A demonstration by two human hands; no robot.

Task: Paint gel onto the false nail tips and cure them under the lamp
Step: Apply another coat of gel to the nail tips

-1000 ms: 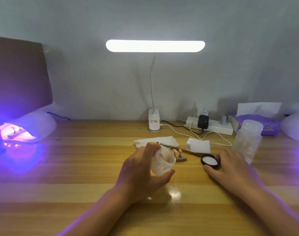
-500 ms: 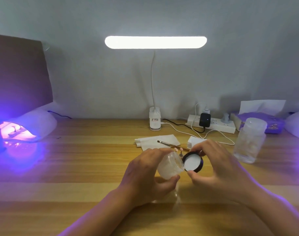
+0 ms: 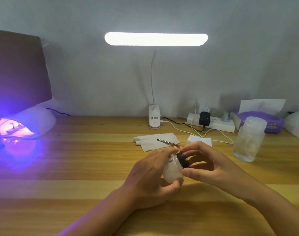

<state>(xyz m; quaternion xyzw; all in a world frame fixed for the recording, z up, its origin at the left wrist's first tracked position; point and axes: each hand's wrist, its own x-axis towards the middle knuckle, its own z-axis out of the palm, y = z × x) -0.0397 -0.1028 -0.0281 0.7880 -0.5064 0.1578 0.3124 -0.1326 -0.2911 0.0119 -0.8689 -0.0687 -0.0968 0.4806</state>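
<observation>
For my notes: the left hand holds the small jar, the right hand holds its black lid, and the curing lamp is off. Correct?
Not quite: the curing lamp is on, glowing purple in the head view. The left hand does hold the small jar, and the right hand its black lid.

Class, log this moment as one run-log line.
left hand: holds jar | right hand: pinches lid at jar mouth | brush: on tissue | cure lamp: lit

The jar (image 3: 171,169) is frosted white with a black lid (image 3: 183,160), the table (image 3: 77,167) striped honey-brown (curing lamp (image 3: 38,120) glowing violet-pink).
</observation>
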